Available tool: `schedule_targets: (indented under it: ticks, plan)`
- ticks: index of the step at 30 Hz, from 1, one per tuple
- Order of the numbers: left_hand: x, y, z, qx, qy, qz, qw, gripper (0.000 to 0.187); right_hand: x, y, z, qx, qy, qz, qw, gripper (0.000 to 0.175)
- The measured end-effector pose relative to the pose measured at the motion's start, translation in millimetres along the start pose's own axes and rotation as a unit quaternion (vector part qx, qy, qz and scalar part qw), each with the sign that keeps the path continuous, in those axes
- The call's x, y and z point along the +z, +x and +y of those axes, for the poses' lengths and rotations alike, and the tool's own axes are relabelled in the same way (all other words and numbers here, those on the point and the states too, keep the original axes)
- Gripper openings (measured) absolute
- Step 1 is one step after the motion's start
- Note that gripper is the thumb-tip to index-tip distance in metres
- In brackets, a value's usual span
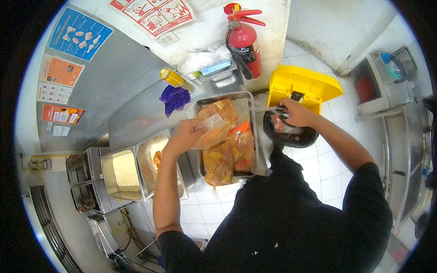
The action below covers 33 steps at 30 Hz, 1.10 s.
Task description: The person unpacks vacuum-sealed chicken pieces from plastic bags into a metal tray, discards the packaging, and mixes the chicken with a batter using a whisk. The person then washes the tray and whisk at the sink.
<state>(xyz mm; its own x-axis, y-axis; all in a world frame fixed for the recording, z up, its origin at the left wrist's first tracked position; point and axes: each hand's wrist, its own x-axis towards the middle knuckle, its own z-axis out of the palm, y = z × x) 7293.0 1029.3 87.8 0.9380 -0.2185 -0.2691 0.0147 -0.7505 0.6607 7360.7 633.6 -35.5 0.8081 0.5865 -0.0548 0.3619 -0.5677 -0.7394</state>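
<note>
My left hand (189, 134) grips a clear plastic bag (215, 128) with orange-brown contents over a metal tray (252, 109). Several clear bags of marinated meat (218, 162) lie in that tray. Out to the right, my right hand (297, 112) holds scissors (282, 112) by their dark handles, above a black-lined bin (309, 138) that contains plastic scraps. The blades are blurred and point left. Left of the tray, a metal pan (146, 150) holds pale flour-like powder and a piece of coated food.
A purple cloth (174, 99) and a yellow can (171, 77) rest on the steel counter. An empty-looking metal pan (121, 174) is at left. Behind stand a red fire extinguisher (244, 42), a small metal container (223, 76) and the bin's yellow lid (304, 82).
</note>
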Motion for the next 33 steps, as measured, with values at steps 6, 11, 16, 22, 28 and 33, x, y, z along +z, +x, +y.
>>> schedule_targets:
  ticks: [6, 11, 16, 22, 28, 33]
  plan:
    - [-4, 4, 1, 0.107, 0.065, 0.022, 0.992, 0.015, 32, 37, -60, -0.097, -0.201, -0.058, 0.973, 0.075]
    - [2, 0, -6, 0.149, 0.041, 0.026, 0.988, 0.012, 52, 75, -105, -0.146, -0.221, -0.104, 0.959, 0.054]
    - [6, -4, -10, 0.126, 0.027, 0.054, 0.990, 0.010, 55, 88, -132, -0.239, -0.274, -0.039, 0.931, 0.045]
    - [25, 1, -16, 0.121, 0.007, 0.076, 0.990, 0.010, 88, 108, -141, -0.197, -0.310, -0.134, 0.920, 0.038]
    - [17, -7, -30, 0.116, -0.061, 0.184, 0.974, 0.012, 96, 115, -157, -0.192, -0.299, -0.156, 0.922, 0.039]
    - [11, -31, -59, 0.018, -0.161, 0.310, 0.937, 0.016, 32, 136, -114, -0.109, -0.301, -0.135, 0.938, 0.038]
